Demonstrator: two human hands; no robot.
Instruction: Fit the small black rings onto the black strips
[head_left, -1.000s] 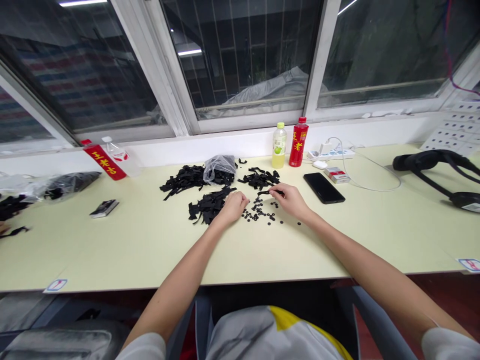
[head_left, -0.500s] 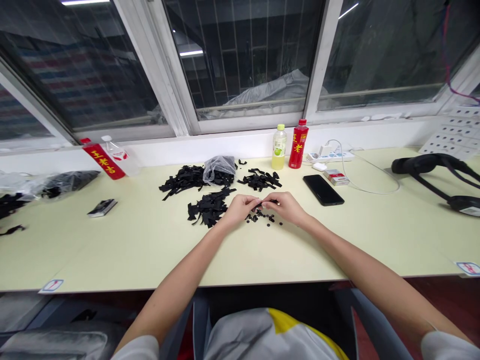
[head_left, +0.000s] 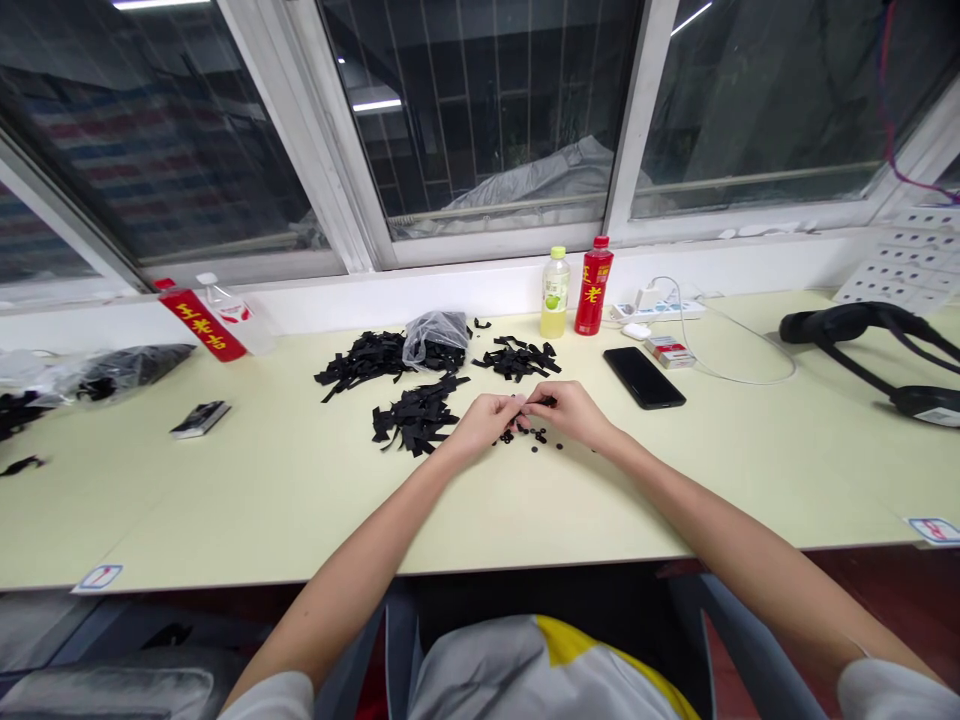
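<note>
My left hand and my right hand meet above the cream table, their fingertips pinched together on a small black rubber strip. Scattered black rubber rings lie just below the fingertips, some partly hidden by my hands. A pile of black strips sits next to my left hand. Another pile lies beyond my fingers. A third heap spreads beside a clear plastic bag.
Along the window stand a green-capped bottle and a red bottle. A black phone, a power strip and a small box lie to the right. A bag of black pieces lies far left.
Since the earliest frame my hands have come together over the rings, with my left hand moving right to join the right. Between the last two frames they barely move.
</note>
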